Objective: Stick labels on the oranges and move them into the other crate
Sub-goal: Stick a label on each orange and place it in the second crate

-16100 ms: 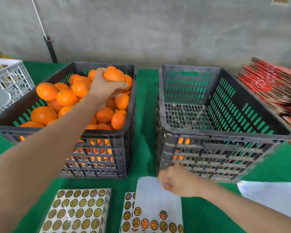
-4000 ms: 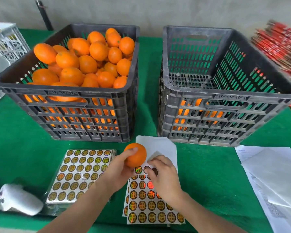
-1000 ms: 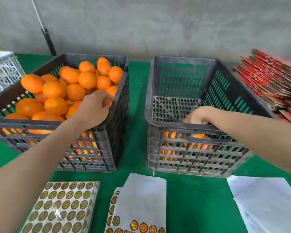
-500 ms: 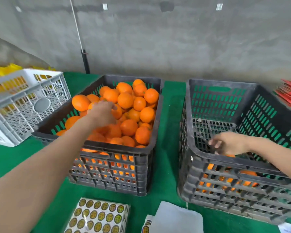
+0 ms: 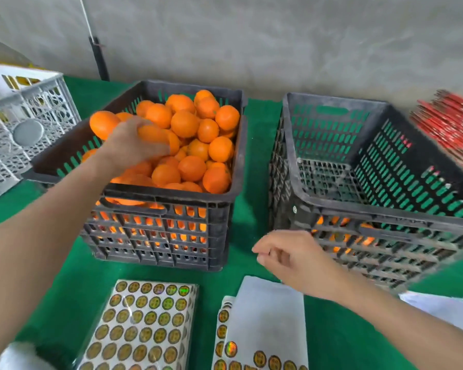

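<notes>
A black crate [image 5: 169, 198] on the left is heaped with oranges [image 5: 190, 145]. My left hand [image 5: 130, 146] is inside it, fingers curled round one orange [image 5: 158, 137] just above the pile. The black crate [image 5: 372, 212] on the right holds a few oranges [image 5: 340, 236], seen only through its front slots. My right hand [image 5: 292, 260] hovers in front of that crate over the green cloth, fingers loosely curled and holding nothing. Sheets of round gold labels lie at the near edge: a stack [image 5: 142, 324] and a partly peeled sheet [image 5: 262, 332].
A white lattice crate [image 5: 24, 129] stands at the far left. Red flat cartons [image 5: 449, 129] are stacked at the far right. White papers [image 5: 439, 308] lie at the near right. A grey wall closes the back, with a dark pole [image 5: 99, 60] against it.
My right hand has come out of the right crate and down in front of it. My left hand has closed round an orange in the left crate. The view has tilted down.
</notes>
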`<state>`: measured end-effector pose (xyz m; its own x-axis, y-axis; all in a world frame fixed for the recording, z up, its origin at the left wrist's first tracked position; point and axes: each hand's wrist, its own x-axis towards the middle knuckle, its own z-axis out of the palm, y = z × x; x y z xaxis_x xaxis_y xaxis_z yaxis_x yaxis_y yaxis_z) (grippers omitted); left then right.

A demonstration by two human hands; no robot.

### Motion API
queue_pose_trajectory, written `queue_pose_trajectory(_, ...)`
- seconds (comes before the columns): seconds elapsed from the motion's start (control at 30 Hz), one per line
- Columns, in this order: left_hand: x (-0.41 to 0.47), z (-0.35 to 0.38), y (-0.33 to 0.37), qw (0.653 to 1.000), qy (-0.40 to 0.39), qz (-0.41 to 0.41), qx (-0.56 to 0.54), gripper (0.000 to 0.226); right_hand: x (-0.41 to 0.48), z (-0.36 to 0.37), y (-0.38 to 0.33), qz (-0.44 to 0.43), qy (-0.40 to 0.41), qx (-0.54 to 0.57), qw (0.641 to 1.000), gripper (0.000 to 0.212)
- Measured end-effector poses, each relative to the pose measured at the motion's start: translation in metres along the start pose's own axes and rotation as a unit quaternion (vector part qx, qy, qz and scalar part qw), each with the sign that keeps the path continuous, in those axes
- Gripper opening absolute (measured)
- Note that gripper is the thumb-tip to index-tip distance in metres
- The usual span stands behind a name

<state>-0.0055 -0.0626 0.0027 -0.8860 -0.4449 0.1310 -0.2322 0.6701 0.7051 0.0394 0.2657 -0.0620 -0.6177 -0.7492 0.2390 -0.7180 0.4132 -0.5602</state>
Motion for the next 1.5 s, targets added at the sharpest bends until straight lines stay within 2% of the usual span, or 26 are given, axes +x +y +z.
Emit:
queue_pose_trajectory(0.07, -0.026, -0.002, 0.019, 0.996, 0.013, 0.028, -0.082, 0.063, -0.016, 0.034, 0.019, 0.08, -0.096, -0.02, 0.992, 0.012)
queue_pose_trajectory(0.13, -0.068, -0.003, 0.041, 0.988, -0.019, 0.067, -0.138, 0.061, -0.031, 0.061, 0.037, 0.144, -0.155, -0.061, 0.975, 0.018)
queue_pose_trajectory(0.2, -0.115, 0.005, 0.055, 0.978, -0.084, 0.099, -0.16, 0.066, -0.043, 0.077, 0.048, 0.179, -0.187, -0.08, 0.963, 0.023)
queue_pose_trajectory(0.27, -0.155, 0.029, 0.054, 0.963, -0.175, 0.102, -0.177, 0.06, -0.053, 0.088, 0.054, 0.202, -0.206, -0.07, 0.955, 0.024)
queue_pose_trajectory(0.3, -0.171, 0.047, 0.048, 0.953, -0.229, 0.077, -0.182, 0.058, -0.057, 0.092, 0.056, 0.204, -0.219, -0.063, 0.952, 0.024)
queue_pose_trajectory(0.37, -0.197, 0.09, 0.029, 0.929, -0.321, -0.028, -0.181, 0.047, -0.063, 0.098, 0.056, 0.193, -0.248, -0.063, 0.947, 0.022)
queue_pose_trajectory(0.43, -0.211, 0.13, 0.004, 0.909, -0.357, -0.147, -0.157, 0.036, -0.068, 0.103, 0.055, 0.179, -0.253, -0.066, 0.948, 0.022)
queue_pose_trajectory(0.53, -0.219, 0.163, -0.027, 0.885, -0.37, -0.244, -0.143, 0.037, -0.074, 0.107, 0.056, 0.181, -0.234, -0.053, 0.954, 0.026)
queue_pose_trajectory(0.73, -0.217, 0.18, -0.043, 0.88, -0.361, -0.282, -0.13, 0.062, -0.086, 0.114, 0.057, 0.189, -0.193, -0.031, 0.962, 0.035)
queue_pose_trajectory(0.8, -0.218, 0.183, -0.043, 0.882, -0.349, -0.287, -0.135, 0.062, -0.089, 0.118, 0.056, 0.19, -0.188, -0.017, 0.963, 0.039)
queue_pose_trajectory(0.87, -0.218, 0.184, -0.042, 0.876, -0.324, -0.31, -0.179, 0.061, -0.091, 0.122, 0.054, 0.177, -0.195, 0.0, 0.965, 0.043)
queue_pose_trajectory(0.93, -0.215, 0.181, -0.038, 0.852, -0.305, -0.338, -0.259, 0.057, -0.093, 0.127, 0.052, 0.161, -0.193, 0.018, 0.968, 0.044)
queue_pose_trajectory(1.03, -0.211, 0.172, -0.036, 0.823, -0.318, -0.345, -0.32, 0.059, -0.092, 0.131, 0.051, 0.164, -0.169, 0.035, 0.971, 0.043)
queue_pose_trajectory(1.1, -0.211, 0.169, -0.035, 0.82, -0.341, -0.328, -0.322, 0.071, -0.091, 0.13, 0.049, 0.184, -0.135, 0.06, 0.972, 0.039)
queue_pose_trajectory(1.17, -0.215, 0.17, -0.033, 0.813, -0.337, -0.324, -0.348, 0.076, -0.089, 0.128, 0.043, 0.192, -0.056, 0.084, 0.976, 0.029)
queue_pose_trajectory(1.27, -0.221, 0.173, -0.027, 0.813, -0.298, -0.334, -0.374, 0.064, -0.088, 0.125, 0.028, 0.197, 0.087, 0.085, 0.973, 0.019)
queue_pose_trajectory(1.37, -0.222, 0.176, -0.024, 0.798, -0.288, -0.354, -0.393, 0.063, -0.088, 0.126, 0.017, 0.225, 0.11, 0.094, 0.964, 0.021)
queue_pose_trajectory(1.5, -0.221, 0.174, -0.016, 0.761, -0.299, -0.378, -0.434, 0.07, -0.089, 0.126, 0.014, 0.228, 0.095, 0.028, 0.969, 0.017)
